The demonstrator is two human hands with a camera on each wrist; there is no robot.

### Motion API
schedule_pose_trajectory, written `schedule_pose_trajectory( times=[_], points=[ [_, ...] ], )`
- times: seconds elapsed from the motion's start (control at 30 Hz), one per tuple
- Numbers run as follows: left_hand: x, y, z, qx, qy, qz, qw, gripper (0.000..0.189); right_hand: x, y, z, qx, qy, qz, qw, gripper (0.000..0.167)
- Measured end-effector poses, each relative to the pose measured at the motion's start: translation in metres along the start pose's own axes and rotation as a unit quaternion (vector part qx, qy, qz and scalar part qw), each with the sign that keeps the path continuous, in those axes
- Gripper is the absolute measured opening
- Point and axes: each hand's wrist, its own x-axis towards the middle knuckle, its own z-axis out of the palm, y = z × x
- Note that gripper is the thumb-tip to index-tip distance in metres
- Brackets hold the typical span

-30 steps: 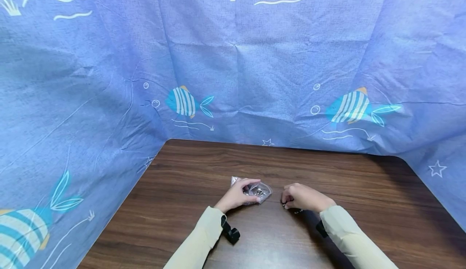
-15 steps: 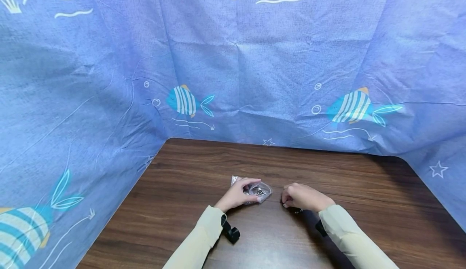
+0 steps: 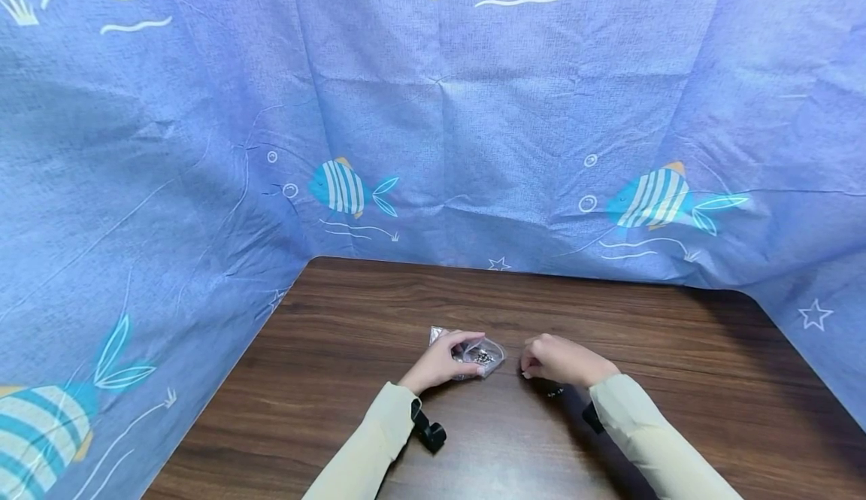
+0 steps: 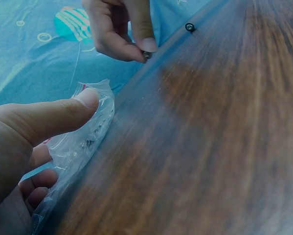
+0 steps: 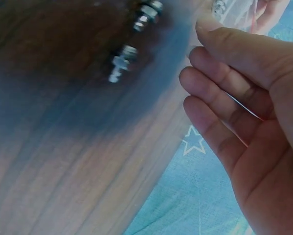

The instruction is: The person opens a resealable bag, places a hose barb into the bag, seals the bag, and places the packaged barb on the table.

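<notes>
My left hand (image 3: 441, 362) holds a clear zip bag (image 4: 70, 154), its thumb on the near side and fingers behind. Small metal pieces (image 3: 483, 358) lie inside, and the bag's mouth gapes toward the right. Just right of the bag, my right hand (image 3: 564, 359) pinches a tiny metal fitting (image 4: 146, 55) between thumb and fingertips; its full shape is mostly covered. Under the right wrist, two silvery threaded fittings, an upper one (image 5: 147, 15) and a lower one (image 5: 122, 63), lie on the table in the right wrist view.
The dark wood-grain table (image 3: 379, 304) stretches around both hands. A blue fish-print cloth (image 3: 501, 146) hangs behind it and along the sides. Black straps with camera mounts (image 3: 428, 428) sit at the wrists.
My right hand has risen slightly and shifted a little left toward the bag, away from the fittings on the table. The left hand and bag have stayed still.
</notes>
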Motion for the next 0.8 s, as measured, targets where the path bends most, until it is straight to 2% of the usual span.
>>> schedule_pose_trajectory(
  times=[0.47,0.63,0.77,0.8],
  points=[
    [0.001,-0.001,0.001,-0.003,-0.002,0.004,1.0,0.058,0.018,-0.002,-0.007,-0.004,0.023,-0.025,0.9994,0.011],
    [0.002,-0.002,0.001,-0.004,-0.002,0.009,0.9999,0.058,0.025,-0.004,-0.01,-0.009,0.023,-0.014,0.9996,0.011],
    [0.001,-0.003,0.001,0.001,0.003,0.027,0.9996,0.057,0.03,-0.008,-0.011,-0.015,0.031,-0.005,0.9994,0.009],
    [0.001,-0.004,0.001,0.008,0.005,0.04,0.9991,0.056,0.031,-0.009,-0.012,-0.015,0.033,-0.004,0.9993,0.009]
  ],
)
